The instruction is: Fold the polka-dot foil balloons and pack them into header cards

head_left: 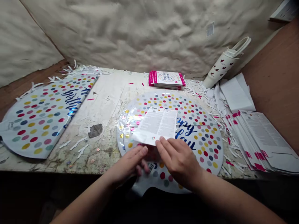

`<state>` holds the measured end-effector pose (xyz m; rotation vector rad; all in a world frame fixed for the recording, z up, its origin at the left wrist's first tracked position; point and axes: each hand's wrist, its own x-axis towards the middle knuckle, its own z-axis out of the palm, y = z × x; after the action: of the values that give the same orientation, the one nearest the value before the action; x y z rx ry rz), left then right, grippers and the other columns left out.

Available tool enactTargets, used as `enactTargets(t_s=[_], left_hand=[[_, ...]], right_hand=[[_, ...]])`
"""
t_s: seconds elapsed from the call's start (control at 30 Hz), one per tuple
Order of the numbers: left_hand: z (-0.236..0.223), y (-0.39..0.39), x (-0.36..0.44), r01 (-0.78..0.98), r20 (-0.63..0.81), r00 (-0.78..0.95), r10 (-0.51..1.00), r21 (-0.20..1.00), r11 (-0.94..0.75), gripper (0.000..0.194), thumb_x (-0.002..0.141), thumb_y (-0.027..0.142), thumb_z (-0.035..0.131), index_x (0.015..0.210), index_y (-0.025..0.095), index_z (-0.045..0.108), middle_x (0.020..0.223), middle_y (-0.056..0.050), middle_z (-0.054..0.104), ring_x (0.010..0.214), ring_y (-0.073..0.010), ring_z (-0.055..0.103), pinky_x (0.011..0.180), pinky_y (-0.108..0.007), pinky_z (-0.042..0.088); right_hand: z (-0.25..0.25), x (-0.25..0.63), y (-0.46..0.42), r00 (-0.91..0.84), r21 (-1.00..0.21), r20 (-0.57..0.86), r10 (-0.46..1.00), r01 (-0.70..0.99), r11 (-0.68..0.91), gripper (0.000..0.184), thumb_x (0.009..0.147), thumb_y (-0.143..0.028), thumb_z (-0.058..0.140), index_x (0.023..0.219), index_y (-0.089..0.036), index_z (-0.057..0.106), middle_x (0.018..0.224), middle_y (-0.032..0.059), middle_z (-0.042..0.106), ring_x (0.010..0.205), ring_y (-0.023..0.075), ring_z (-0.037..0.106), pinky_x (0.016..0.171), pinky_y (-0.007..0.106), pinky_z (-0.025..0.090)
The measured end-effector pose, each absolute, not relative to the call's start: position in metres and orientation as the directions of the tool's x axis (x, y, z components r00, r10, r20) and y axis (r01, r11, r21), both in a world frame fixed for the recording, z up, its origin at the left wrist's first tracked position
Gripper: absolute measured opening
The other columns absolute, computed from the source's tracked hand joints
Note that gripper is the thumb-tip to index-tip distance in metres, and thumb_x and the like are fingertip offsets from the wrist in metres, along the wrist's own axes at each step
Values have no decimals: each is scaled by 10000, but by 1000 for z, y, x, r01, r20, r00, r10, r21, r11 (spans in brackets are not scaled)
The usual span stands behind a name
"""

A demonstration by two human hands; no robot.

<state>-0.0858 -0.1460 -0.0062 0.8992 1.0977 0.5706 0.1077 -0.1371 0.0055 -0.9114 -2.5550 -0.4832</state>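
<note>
A white printed paper envelope with grey text lies tilted over a pile of flat foil balloons, which carry coloured dots and blue lettering. My right hand has its fingers closed over the envelope's near edge. Just left of that edge is my left hand, thumb stretched out and fingers loosely curled, with nothing visible between them. A barcode shows on the foil below the hands. What lies under the envelope is hidden.
Folded dotted foil balloons lie at the left. Pink-edged packets are stacked at the back. More printed envelopes pile up at the right, near a white tumbler with hearts. Paper strips litter the worn table.
</note>
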Motion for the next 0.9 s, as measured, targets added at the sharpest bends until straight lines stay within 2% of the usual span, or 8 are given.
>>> enactTargets(t_s=[0.13,0.3,0.4,0.47,0.53,0.73,0.83,0.9], left_hand=[[-16,-140,-71,-387,-521,131,844,756,527,197,729,293,692,717,125,591,645,-35,634,588,-120,603,491,-168,468],[-11,-140,-61,-704,-633,244,735,405,583,36,787,113,594,790,139,618,715,-21,652,657,-113,625,685,-250,535],[-10,-142,-60,-632,-526,190,829,580,513,60,784,188,628,805,132,635,731,-29,654,674,-124,624,663,-240,526],[-10,-144,-61,-486,-437,142,888,751,447,118,762,236,666,755,122,637,669,-13,634,619,-113,609,621,-217,514],[-10,-146,-60,-367,-406,170,898,819,440,180,758,286,672,720,115,636,653,-13,627,618,-116,608,643,-230,514],[-6,-143,-60,-313,-299,144,943,891,330,206,807,338,605,749,143,572,716,-9,628,664,-124,605,675,-254,505],[8,-133,-68,-212,-199,107,974,953,217,169,798,296,621,883,173,541,821,-6,626,756,-133,606,695,-248,504],[21,-126,-71,-140,-133,113,985,979,149,182,790,267,633,892,190,504,799,9,614,726,-124,599,635,-221,496]], right_hand=[[0,95,-148,-681,129,536,499,650,749,262,871,-106,440,1036,-36,631,967,158,682,813,238,605,673,365,485],[-8,97,-155,-620,50,597,509,662,748,241,843,-72,478,1041,-28,607,939,167,680,816,248,595,679,374,477],[-6,103,-152,-527,-305,526,668,616,726,281,836,-156,538,1111,-104,552,953,120,662,827,218,585,713,356,485],[-3,103,-146,-409,-616,382,829,555,558,314,809,-251,597,1103,-166,530,942,76,630,820,184,572,716,316,489],[-1,99,-139,-315,-771,272,909,494,402,174,805,-262,596,958,-189,557,873,44,595,795,161,555,708,288,474],[9,112,-129,-354,-904,176,919,312,293,120,836,-230,532,724,-187,523,726,1,549,674,121,524,618,246,430],[26,149,-128,-629,-823,-61,775,470,317,131,798,-206,576,669,-193,556,678,-12,583,650,124,542,605,245,421],[39,168,-129,-622,-727,-126,773,588,354,73,791,-195,579,719,-207,581,708,-10,597,669,130,546,617,250,423]])
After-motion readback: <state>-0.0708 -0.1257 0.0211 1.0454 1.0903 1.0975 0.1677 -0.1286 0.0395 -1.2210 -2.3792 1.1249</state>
